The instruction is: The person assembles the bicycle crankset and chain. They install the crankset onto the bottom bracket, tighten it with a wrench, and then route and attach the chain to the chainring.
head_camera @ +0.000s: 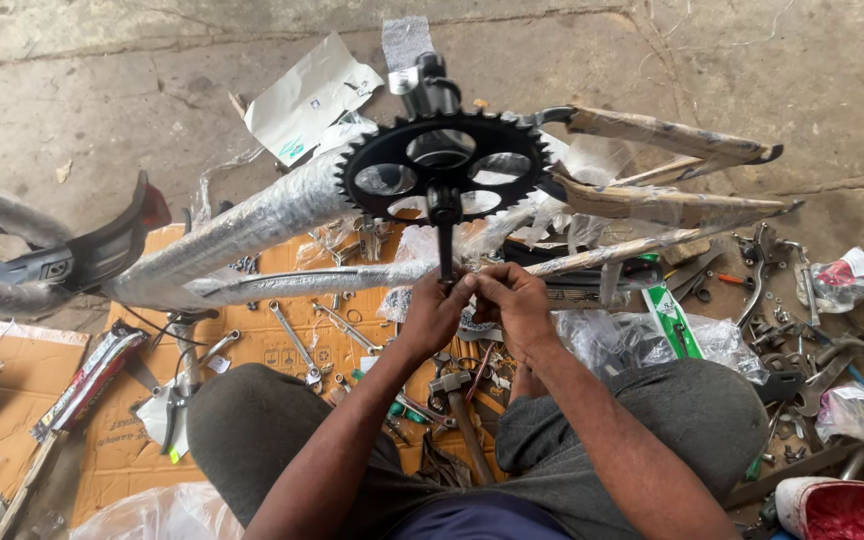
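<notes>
Spanners (297,343) lie on the cardboard (252,350) at your left. Your left hand (436,312) pinches the lower end of the black crank arm (445,245) under the chainring (442,165), while your right hand (514,303), touching it, closes its grip there too.

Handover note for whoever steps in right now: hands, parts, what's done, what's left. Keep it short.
Left hand and right hand: both closed on the lower end of the black crank arm; what the fingers pinch there is hidden.
Chainring: black, already on the wrapped bicycle frame, crank pointing down toward the person.
Frame: still in protective wrap, lying over the cardboard.
Tools: spanners on the cardboard, hammer between the knees.
Done: crankset seated.
Left, judging by the view: no pedal visible on the crank end; wrap not yet removed.
</notes>
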